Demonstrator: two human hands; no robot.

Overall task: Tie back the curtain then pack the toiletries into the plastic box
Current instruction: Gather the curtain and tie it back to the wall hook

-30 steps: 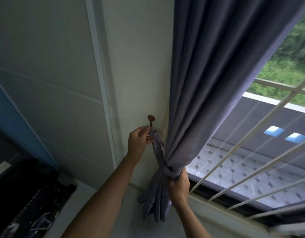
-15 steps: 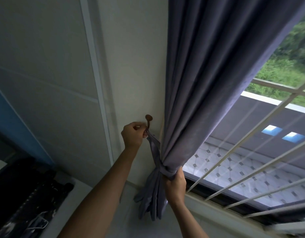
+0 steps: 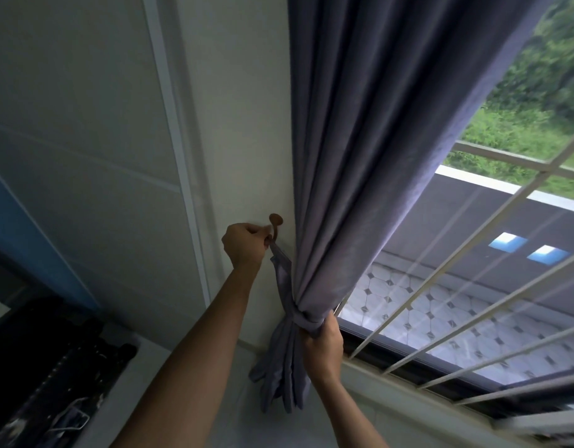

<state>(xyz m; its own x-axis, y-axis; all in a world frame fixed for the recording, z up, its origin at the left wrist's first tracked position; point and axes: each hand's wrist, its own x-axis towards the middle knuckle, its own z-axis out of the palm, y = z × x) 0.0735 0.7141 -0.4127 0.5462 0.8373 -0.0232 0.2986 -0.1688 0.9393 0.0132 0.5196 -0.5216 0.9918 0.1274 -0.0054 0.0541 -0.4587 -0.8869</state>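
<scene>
My left hand (image 3: 245, 245) is closed in a fist on the end of the tie (image 3: 280, 270), pinching it right at the hook (image 3: 275, 225) on the wall, just above my knuckles; I cannot tell whether the loop is over the hook or only held against it. My right hand (image 3: 322, 345) is clamped around the curtain (image 3: 376, 140) just under the point where the tie cinches it, with the loose tails hanging below my wrist and the window bars (image 3: 440, 324) off to the outside of that hand. The cloth looks soft and limp, fairly thick, so I judge it has some weight when bunched and will sag out of the tie if I let the bundle go too soon. It is not fragile and not slippery, but it gives no resistance: it folds wherever I squeeze. The best hold, I think, is where I have it, at the gathered waist, where the folds are packed tight and one hand can close round them all. The tie is a thin strip of the same stuff and needs a fingertip pinch near its end, kept taut from bundle to hook, or it will slacken and slide off. No toiletries or box show from here.
</scene>
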